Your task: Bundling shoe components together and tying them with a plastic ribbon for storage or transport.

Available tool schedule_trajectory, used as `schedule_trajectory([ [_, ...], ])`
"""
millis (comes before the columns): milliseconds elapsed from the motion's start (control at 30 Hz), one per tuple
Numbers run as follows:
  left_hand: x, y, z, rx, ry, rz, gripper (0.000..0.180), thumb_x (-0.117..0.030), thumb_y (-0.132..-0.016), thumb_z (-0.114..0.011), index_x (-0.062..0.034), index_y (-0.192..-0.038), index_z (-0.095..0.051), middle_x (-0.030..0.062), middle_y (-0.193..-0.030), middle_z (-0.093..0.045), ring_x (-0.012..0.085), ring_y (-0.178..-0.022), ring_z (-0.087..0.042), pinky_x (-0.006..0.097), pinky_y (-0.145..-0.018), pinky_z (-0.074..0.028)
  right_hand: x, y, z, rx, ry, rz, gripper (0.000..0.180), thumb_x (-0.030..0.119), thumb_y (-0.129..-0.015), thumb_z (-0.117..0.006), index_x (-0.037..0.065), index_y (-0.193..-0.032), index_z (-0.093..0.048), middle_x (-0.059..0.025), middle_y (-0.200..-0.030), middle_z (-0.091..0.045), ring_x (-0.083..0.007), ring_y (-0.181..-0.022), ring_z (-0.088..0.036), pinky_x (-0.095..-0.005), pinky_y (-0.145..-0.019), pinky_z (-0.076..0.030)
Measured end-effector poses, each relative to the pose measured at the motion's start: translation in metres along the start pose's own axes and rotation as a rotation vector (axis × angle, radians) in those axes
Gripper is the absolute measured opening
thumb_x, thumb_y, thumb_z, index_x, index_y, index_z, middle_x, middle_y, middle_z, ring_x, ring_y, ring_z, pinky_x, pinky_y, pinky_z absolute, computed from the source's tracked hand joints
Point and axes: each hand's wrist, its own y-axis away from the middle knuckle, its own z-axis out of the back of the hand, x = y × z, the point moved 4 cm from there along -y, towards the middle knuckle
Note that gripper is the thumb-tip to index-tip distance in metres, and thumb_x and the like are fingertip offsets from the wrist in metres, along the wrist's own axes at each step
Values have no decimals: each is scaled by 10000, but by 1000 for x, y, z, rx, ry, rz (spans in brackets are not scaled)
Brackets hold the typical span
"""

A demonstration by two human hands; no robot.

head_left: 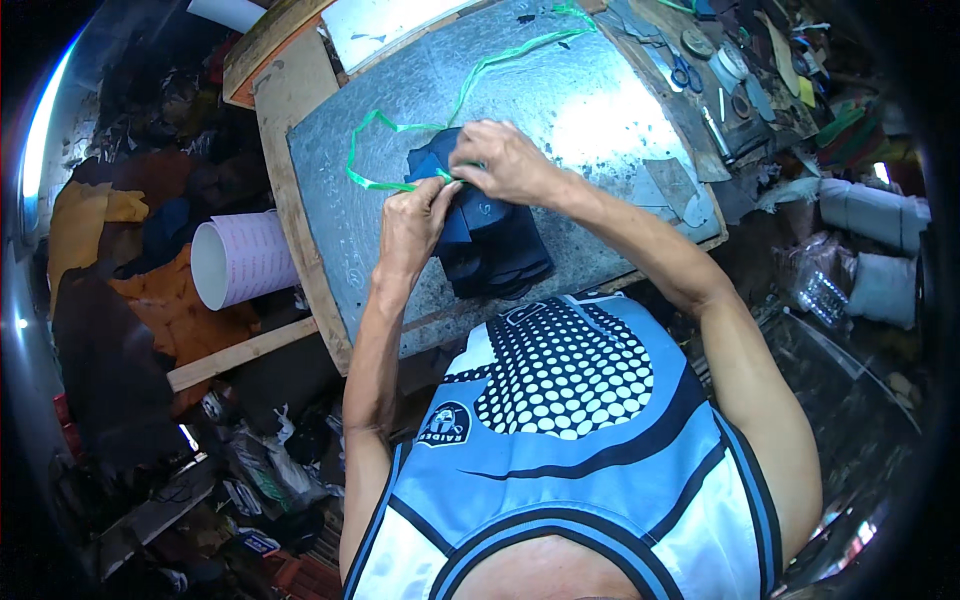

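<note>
Both hands pinch green ribbon over dark stack, mid-table

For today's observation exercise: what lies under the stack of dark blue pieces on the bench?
The stack of dark blue pieces rests on the grey metal sheet. Anything directly beneath is covered by the stack and both hands.

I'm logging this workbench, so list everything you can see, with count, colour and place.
dark leather pieces: a stack, navy-black, middle of the bench under both hands
green strap: one, looped over the stack, trailing to the far edge
metal sheet: one, grey, covering the bench top
scissors: one, blue-handled, far right
paper roll: one, white, left of the bench
leather scraps: several, orange and brown, floor at left
left hand: fingers pinch the strap
right hand: fingers on the strap at the stack
</note>
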Motion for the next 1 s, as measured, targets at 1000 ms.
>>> schedule_trajectory([
  [1000, 38, 3, -5, 109, 457, 383, 255, -216, -873, -693, 11, -758, -678, 27, -657, -638, 64, -602, -572, 232, -532, -456, -30, 17, 25, 363, -209, -386, 369, 308, -847, -508, -35, -777, -622, -102, -653, -577, -172, -626, -558, -354, -553, -442],
])
